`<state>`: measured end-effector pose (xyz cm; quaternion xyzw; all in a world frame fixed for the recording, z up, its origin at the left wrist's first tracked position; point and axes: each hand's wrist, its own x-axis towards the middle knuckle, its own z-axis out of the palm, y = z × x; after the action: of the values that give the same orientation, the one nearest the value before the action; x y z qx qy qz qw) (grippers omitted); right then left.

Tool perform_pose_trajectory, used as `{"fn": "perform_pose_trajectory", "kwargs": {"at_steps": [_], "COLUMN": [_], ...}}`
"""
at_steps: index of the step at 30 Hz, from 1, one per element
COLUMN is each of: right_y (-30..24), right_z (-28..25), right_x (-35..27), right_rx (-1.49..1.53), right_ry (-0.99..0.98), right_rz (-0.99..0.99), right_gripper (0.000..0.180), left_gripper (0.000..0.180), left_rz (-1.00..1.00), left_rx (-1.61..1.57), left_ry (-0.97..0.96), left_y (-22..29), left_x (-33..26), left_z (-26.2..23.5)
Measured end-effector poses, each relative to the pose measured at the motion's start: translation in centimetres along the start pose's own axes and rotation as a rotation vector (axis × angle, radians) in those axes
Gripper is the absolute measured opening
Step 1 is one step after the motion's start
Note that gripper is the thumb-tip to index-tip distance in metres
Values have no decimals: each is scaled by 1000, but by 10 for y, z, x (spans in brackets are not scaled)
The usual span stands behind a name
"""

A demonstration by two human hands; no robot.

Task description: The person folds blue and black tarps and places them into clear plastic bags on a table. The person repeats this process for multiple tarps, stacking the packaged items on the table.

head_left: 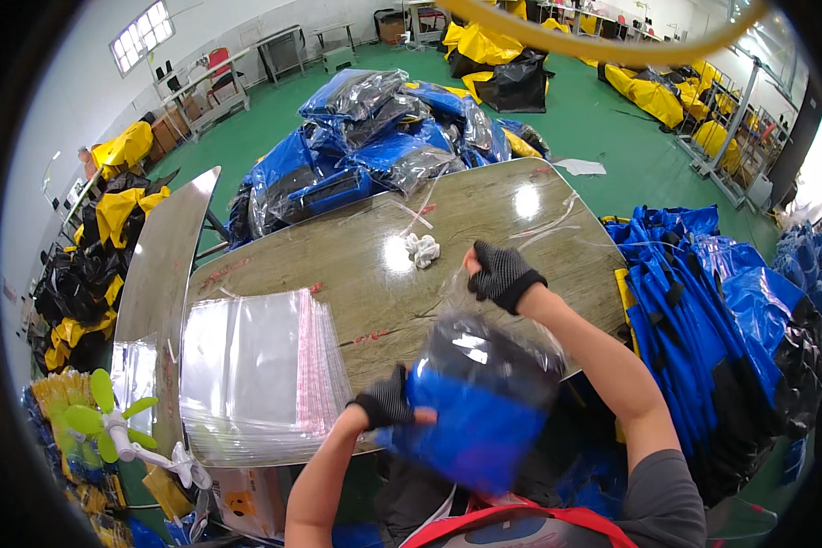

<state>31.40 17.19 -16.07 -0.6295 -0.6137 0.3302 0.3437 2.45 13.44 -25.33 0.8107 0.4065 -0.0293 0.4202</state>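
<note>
Blue-and-black bundle (479, 420) in a clear bag (470, 342), held up at the near edge of the wood-look table (370, 283), just in front of the wearer's body. Its outline is blurred. Blue part lower, black part upper.

Left hand (382, 400), in a dark fingerless glove: at the bundle's left side, partly closed on it, thumb along the front face; some fingers hidden, so cannot tell how they sit.

Right hand (504, 274), gloved alike: above the bundle, over the table, fingers curled in tight, apparently on thin clear plastic at the bag's upper end. Exact grip too faint to tell.

On the table: stack of clear bags (242, 365) to the left, with a pinkish strip down its right side; crumpled white wad (422, 250) near the right hand, apart from it. Green fan (105, 416) by the table's near left corner.

Beyond the far edge, a heap of wrapped blue-and-black bundles (374, 137). To the right, folded blue sheets (685, 320), close beside the table. Green floor (603, 137) behind
</note>
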Motion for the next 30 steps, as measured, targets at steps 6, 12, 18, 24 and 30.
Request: {"fn": "perform_pose_trajectory", "kwargs": {"at_steps": [6,12,18,24,30], "right_y": [-15,-27,-40,13,141], "right_z": [37,47,49,29,-207], "right_x": [-33,-40,-37,44,10], "right_rx": [-387,-504,-564,-384,853], "right_ry": [-108,-37,56,224,1091], "right_rz": [-281,-363,-515,-26,-195], "right_gripper": [24,26,21,34,16], "left_gripper": [88,73,21,19,20], "left_rz": [188,283,111,-11,51], "left_rx": [-314,-934,-1039,-1013,-1115], "left_ry": [468,257,288,613,643], "left_y": [24,46,24,24,-19], "left_x": [5,28,23,-2,-26], "left_z": [2,-13,-26,-21,-39]}}
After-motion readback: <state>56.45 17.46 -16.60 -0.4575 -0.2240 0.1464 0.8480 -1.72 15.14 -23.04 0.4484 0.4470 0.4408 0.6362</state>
